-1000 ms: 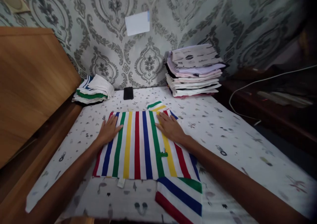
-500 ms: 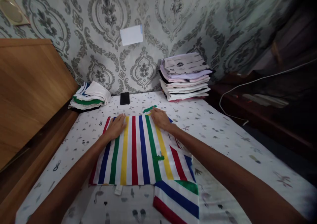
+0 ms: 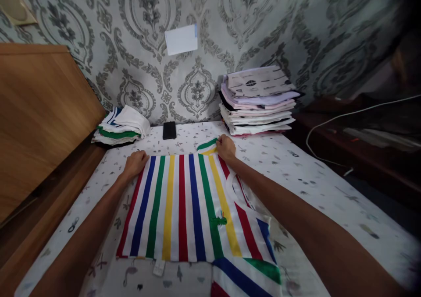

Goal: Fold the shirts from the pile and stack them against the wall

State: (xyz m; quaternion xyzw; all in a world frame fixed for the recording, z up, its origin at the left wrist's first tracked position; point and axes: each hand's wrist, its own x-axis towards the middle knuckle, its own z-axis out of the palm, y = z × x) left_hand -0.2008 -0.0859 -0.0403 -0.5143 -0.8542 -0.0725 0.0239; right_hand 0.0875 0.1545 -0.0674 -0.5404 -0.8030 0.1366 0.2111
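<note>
Striped short-sleeved T-shirt (image 3: 189,209) laid flat on the printed sheet (image 3: 283,157), hem (image 3: 130,211) toward nine o'clock, neckline (image 3: 230,188) toward three. Left hand (image 3: 136,163), fingers curled closed, grips the hem's corner at ten o'clock; right hand (image 3: 226,147), likewise closed, grips the far sleeve (image 3: 208,146) at one o'clock, a folded-clothes stack (image 3: 259,113) well beyond it

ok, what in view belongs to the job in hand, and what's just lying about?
In the job:
striped shirt, spread out
left hand, at its far-left corner
right hand, by its far sleeve

Lying about:
tall folded stack
smaller folded pile
black flat object
white cable
</note>
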